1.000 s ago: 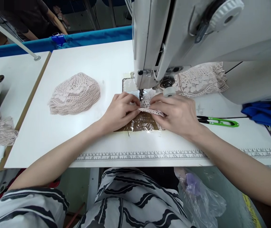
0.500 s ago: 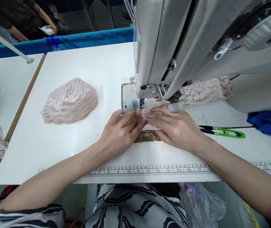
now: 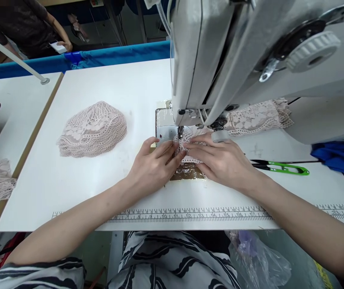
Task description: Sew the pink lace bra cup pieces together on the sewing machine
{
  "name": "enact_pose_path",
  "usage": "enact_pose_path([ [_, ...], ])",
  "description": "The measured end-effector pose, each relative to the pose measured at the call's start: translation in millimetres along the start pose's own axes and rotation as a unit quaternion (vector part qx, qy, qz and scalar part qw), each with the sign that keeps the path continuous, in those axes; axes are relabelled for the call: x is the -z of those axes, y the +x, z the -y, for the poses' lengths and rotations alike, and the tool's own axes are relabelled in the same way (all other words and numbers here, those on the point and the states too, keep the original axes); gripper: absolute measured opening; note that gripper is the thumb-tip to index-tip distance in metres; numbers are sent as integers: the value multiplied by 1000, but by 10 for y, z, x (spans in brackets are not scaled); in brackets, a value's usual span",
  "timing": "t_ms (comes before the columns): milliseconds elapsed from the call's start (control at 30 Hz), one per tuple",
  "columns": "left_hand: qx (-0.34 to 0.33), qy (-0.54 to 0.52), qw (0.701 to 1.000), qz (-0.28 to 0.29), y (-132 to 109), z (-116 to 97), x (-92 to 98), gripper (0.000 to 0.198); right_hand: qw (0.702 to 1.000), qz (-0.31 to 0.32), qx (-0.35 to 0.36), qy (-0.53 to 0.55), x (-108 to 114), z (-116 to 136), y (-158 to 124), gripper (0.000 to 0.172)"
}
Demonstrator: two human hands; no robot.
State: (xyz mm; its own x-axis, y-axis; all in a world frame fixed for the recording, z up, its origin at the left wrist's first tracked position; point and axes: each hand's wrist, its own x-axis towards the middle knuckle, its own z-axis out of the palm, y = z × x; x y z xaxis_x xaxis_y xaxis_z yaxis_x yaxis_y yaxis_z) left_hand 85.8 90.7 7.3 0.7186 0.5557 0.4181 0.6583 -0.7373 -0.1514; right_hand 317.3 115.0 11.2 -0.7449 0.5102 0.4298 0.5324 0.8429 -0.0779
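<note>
A piece of pale pink lace (image 3: 191, 159) lies under the presser foot (image 3: 180, 131) of a sewing machine (image 3: 208, 52). My left hand (image 3: 156, 162) rests palm down at the left of the foot, fingers spread, the tips on the lace edge. From the right, my right hand (image 3: 220, 160) lies with stretched fingers over the same lace, close to the left fingertips. Both hands press the lace flat rather than wrapping round it. Part of the lace is hidden beneath the fingers and the machine head.
A stack of lace pieces (image 3: 93, 130) sits to the left. More lace (image 3: 256, 117) lies under the machine arm. Green thread snips (image 3: 283, 167) and blue cloth (image 3: 338, 160) are at right. A printed ruler (image 3: 190, 215) runs along the front edge. A person (image 3: 30, 28) stands beyond the table.
The view has shifted slightly, so the table and machine appear a little displaced. Both hands keep nearly the same place on the lace beside the presser foot.
</note>
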Motion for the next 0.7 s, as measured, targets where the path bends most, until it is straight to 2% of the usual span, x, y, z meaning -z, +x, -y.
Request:
enact_pose_path([
  [167, 19, -35, 999, -4, 8, 18, -37, 32, 1000, -5, -2, -2, -23, -26, 11, 31],
  [333, 20, -18, 1000, 3, 47, 51, -52, 29, 1000, 14, -24, -9, -39, -52, 13, 32],
  [533, 19, -3, 1000, -18, 73, 106, -103, 28, 999, 16, -29, -21, -58, -84, 48, 29],
  [700, 30, 0, 1000, 1, 88, 131, -126, 30, 998, 13, -41, -50, -94, -119, 75, 33],
])
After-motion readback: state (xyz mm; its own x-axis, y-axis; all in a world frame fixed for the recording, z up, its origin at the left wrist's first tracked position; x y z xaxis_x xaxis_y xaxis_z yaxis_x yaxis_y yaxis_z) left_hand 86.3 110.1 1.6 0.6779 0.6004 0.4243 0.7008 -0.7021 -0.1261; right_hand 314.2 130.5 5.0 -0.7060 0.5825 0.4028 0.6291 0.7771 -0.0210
